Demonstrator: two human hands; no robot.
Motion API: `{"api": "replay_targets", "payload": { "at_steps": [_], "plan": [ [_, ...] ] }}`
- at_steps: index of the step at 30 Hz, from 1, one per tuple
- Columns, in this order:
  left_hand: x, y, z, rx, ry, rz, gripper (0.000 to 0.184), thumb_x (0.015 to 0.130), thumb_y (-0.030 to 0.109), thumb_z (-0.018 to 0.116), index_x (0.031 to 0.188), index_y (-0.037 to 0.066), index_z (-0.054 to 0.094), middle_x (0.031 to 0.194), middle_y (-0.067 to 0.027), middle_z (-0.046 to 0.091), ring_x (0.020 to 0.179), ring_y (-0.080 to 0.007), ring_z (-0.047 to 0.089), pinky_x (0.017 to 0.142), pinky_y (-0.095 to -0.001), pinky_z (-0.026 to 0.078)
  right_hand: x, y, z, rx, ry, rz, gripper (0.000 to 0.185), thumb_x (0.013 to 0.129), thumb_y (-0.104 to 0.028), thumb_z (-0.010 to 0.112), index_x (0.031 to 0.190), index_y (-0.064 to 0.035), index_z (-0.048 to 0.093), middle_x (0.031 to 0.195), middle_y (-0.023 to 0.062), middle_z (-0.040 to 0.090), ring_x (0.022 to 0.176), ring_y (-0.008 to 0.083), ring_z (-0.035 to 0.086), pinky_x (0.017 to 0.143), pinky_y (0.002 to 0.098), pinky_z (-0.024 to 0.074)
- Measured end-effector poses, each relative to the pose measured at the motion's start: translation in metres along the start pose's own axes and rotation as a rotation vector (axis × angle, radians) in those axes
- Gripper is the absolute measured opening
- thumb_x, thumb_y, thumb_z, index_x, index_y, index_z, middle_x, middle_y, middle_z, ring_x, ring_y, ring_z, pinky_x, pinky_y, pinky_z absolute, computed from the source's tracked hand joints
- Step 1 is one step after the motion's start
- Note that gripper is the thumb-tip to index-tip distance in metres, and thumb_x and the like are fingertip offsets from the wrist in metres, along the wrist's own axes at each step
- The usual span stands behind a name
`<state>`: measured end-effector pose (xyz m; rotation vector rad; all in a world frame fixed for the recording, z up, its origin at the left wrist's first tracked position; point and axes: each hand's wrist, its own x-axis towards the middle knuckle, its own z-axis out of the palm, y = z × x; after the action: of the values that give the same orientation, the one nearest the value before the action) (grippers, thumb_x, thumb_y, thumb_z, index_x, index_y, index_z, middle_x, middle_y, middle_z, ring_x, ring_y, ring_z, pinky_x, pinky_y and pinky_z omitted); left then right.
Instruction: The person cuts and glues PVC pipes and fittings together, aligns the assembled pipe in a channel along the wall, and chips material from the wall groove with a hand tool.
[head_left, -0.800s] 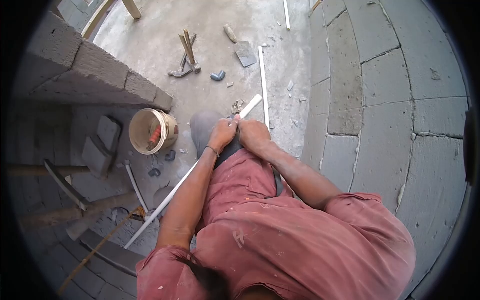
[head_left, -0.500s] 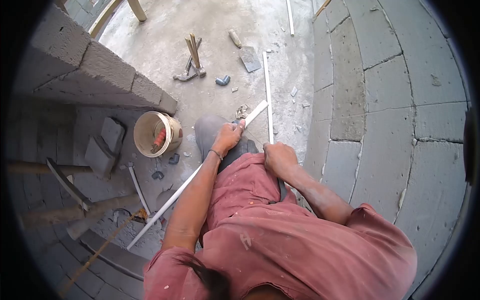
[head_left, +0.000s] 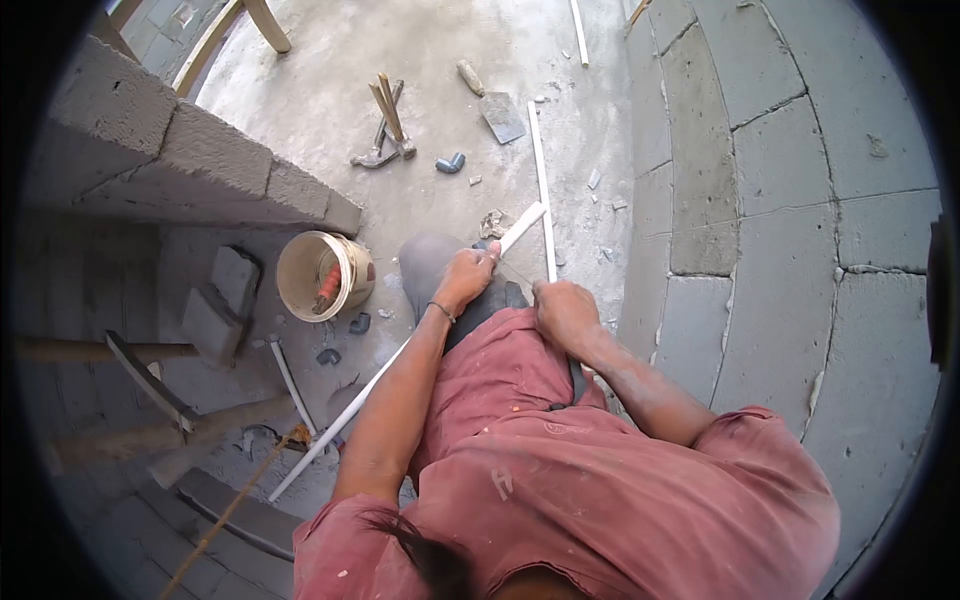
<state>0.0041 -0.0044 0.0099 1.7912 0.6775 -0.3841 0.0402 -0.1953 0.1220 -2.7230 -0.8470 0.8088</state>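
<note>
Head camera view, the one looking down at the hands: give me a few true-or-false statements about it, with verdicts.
1. The left hand holds a long white pipe. True.

2. The right hand is wrapped around that same pipe. False: the right hand is apart from it.

3. A red object is inside the bucket. True.

4. The trowel is in the bucket too. False: the trowel lies on the floor.

5. A grey elbow fitting lies nearer the trowel than the bucket. True.
</note>
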Motion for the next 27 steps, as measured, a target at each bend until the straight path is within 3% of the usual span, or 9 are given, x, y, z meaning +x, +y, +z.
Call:
{"api": "replay_targets", "payload": {
  "at_steps": [5,11,13,17,24,27],
  "plan": [
    [0.002,-0.011,-0.001,0.026,0.1,0.099,0.068,0.101,0.057,0.049,0.067,-0.001,0.061,0.056,-0.0117,0.053,0.056,-0.023,0.052,0.059,-0.0427,0.042,0.072,-0.022,0.028,0.017,0.063,-0.162,0.02,0.084,-0.011,0.054,0.09,0.0008,0.07,0.084,0.0275,0.07,0.082,0.0444,0.07,0.076,0.0535,0.056],
    [0.013,-0.014,-0.001,-0.112,-0.01,-0.021,0.069,0.101,0.058,0.051,0.065,0.0,0.059,0.054,-0.0083,0.048,0.055,-0.0179,0.049,0.056,-0.0406,0.04,-0.007,0.003,0.006,-0.003,0.015,-0.017,0.02,0.084,-0.012,0.055,0.087,0.0004,0.07,0.083,0.0274,0.07,0.079,0.0451,0.07,0.076,0.053,0.0561],
    [0.011,-0.014,-0.001,-0.182,-0.082,-0.015,0.062,0.103,0.053,0.051,0.066,0.005,0.059,0.059,0.0027,0.047,0.055,-0.0093,0.038,0.051,-0.0316,0.031,0.003,0.0,0.009,0.029,0.037,-0.033,0.019,0.084,-0.012,0.055,0.087,0.0001,0.07,0.083,0.0275,0.07,0.079,0.0451,0.07,0.075,0.0531,0.056],
    [0.001,-0.011,-0.003,-0.049,-0.035,0.055,0.06,0.103,0.055,0.051,0.065,0.008,0.058,0.059,0.0039,0.046,0.055,-0.0072,0.037,0.05,-0.0287,0.029,0.076,-0.019,0.039,0.081,0.125,-0.149,0.019,0.085,-0.013,0.055,0.086,-0.001,0.069,0.081,0.0284,0.069,0.079,0.0451,0.07,0.075,0.0538,0.0556],
    [0.001,-0.001,-0.005,-0.188,-0.053,-0.002,0.059,0.104,0.053,0.05,0.066,0.009,0.058,0.058,0.0045,0.043,0.052,-0.0063,0.035,0.049,-0.0272,0.027,0.001,0.008,0.012,0.011,0.0,-0.044,0.018,0.086,-0.012,0.054,0.09,0.0,0.067,0.083,0.0276,0.07,0.081,0.0432,0.071,0.075,0.0538,0.0553],
    [-0.002,-0.002,-0.003,-0.197,-0.106,-0.005,0.057,0.104,0.052,0.05,0.066,0.01,0.057,0.057,0.005,0.043,0.05,-0.0063,0.034,0.048,-0.0273,0.026,0.022,0.002,0.017,0.066,0.066,-0.114,0.018,0.086,-0.011,0.053,0.089,-0.0005,0.068,0.083,0.0276,0.07,0.082,0.0434,0.071,0.076,0.0535,0.0553]
  ]
}}
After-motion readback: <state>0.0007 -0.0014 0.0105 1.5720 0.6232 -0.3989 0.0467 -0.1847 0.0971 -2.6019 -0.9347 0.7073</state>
